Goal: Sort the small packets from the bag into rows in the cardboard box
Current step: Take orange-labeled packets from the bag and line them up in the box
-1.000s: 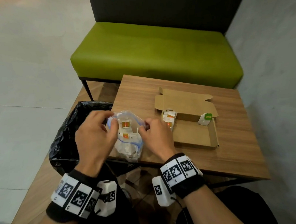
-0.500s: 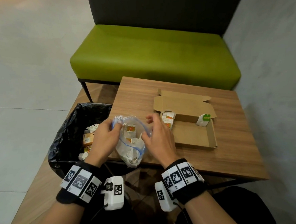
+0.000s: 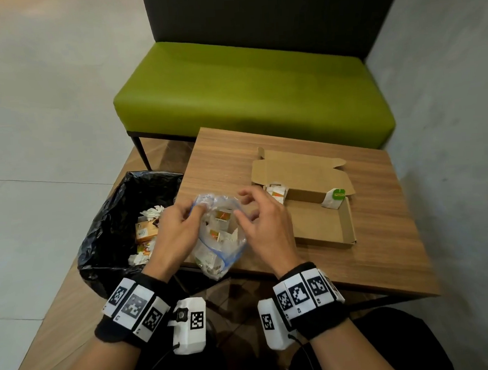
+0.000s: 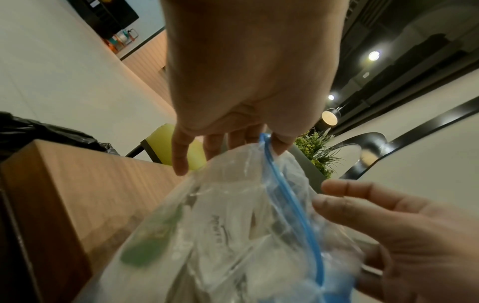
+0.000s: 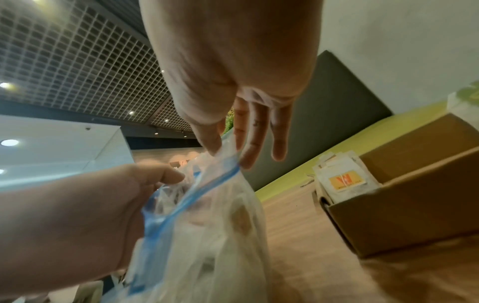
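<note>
**Colleague:** What has changed in the last second?

**Operator:** My two hands were close together at the mouth of the clear zip bag (image 3: 213, 261). Now they have drawn apart and the blue-edged mouth gapes. My left hand (image 3: 177, 234) pinches the rim on the left side, thumb and fingertips clamped on the zip strip. My right hand (image 3: 265, 229) sits at the right side of the rim with its fingers loosely spread. I cannot tell whether its thumb grips the plastic or only touches it.

**Colleague:** What does that mean for the job?

**Operator:** I judge the bag is now open enough to reach in, so the next packet can come out. The bag is at the near left edge of the wooden surface (image 3: 377, 234), its bottom hanging over the edge.

**Colleague:** Give me the counts.

**Operator:** One bag, and I can make out two orange-labelled packets (image 3: 222, 216) through it; more white paper lies below them, too crumpled to count. One open cardboard box (image 3: 316, 223) lies just right of my right hand. A small upright cluster of orange-labelled packets (image 3: 277, 192) stands in its far left corner, too overlapped to number. One green-labelled packet (image 3: 333, 198) leans at its far right. One black-lined bin (image 3: 110, 221) stands left of the surface, holding litter. One green bench (image 3: 245, 93) stands beyond.
</note>
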Demonstrator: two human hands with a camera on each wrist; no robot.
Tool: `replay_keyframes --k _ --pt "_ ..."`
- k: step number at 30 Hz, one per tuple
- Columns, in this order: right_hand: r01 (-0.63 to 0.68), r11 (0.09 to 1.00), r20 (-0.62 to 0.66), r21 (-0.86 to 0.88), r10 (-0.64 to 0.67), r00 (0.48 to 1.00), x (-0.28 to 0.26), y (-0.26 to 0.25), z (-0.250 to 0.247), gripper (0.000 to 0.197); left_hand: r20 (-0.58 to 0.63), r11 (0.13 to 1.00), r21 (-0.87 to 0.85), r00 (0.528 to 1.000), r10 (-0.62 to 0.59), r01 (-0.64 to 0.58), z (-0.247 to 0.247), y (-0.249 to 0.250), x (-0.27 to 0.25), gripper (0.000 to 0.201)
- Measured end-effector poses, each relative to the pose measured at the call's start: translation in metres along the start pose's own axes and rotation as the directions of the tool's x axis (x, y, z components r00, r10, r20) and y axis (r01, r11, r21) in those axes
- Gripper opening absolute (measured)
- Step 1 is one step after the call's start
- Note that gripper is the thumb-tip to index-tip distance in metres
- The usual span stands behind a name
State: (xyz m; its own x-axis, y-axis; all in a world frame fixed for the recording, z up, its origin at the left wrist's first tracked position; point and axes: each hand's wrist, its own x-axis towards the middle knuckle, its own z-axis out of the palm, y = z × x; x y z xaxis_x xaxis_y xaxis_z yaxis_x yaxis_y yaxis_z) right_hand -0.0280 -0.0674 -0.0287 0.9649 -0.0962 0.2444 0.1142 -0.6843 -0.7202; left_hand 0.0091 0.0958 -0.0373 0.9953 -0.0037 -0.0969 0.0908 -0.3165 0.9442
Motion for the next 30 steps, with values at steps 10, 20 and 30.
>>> replay_keyframes --k 10,20,30 --pt "-0.408 0.838 0.184 0.362 0.365 0.913 -0.038 0.004 -0.023 0.029 0.085 0.954 0.257 0.987 0.135 -0.152 -0.005 0.003 -0.028 0.015" --pt "-0.551 0.762 0.165 0.340 0.529 0.832 -0.097 0.020 -0.044 0.026 0.356 0.948 -0.134 0.907 -0.226 0.288 0.022 0.006 -0.083 0.028" --pt "-0.772 0.498 0.419 0.395 0.651 0.633 -0.118 0.020 -0.066 0.033 0.350 0.969 0.239 0.937 -0.020 -0.069 0.036 0.004 -0.110 0.020"
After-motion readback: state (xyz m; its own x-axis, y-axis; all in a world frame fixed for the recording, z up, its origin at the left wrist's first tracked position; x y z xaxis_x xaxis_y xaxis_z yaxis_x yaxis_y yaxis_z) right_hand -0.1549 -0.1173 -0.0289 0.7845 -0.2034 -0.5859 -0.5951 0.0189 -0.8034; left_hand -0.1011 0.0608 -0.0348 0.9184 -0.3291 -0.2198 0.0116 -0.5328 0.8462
